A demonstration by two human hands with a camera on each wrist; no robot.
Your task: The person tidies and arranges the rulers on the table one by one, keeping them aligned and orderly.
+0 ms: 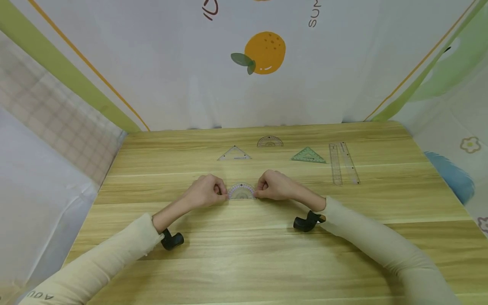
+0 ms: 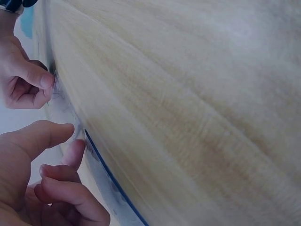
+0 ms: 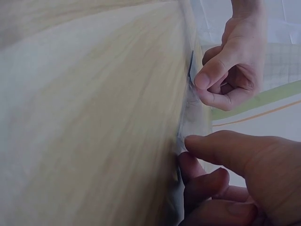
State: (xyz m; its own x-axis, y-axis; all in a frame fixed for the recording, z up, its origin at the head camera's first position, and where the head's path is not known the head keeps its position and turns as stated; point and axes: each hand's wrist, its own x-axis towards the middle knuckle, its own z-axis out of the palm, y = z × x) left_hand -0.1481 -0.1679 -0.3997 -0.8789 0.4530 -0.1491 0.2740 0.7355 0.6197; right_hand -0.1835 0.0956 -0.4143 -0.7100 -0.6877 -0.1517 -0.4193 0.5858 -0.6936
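Note:
A clear half-round protractor [image 1: 241, 191] lies level, flat edge toward me, between my two hands in the head view. Its left corner is pinched by the thumb and forefinger of my left hand [image 1: 207, 190]. At the opposite corner, my right hand [image 1: 276, 185] pinches it the same way. In the left wrist view, the left thumb [image 2: 54, 133] and forefinger nearly meet at the thin plastic, which is hard to make out. The right wrist view has the right thumb [image 3: 211, 146] at its edge, with the left hand [image 3: 235, 66] across from it.
Beyond my hands lie a clear set square [image 1: 234, 154], a second protractor [image 1: 270, 142] and a green set square [image 1: 309, 156]. Two clear rulers [image 1: 335, 164] [image 1: 349, 163] lie to the right. A printed curtain [image 1: 183, 84] hangs behind the wooden table [image 1: 236, 254].

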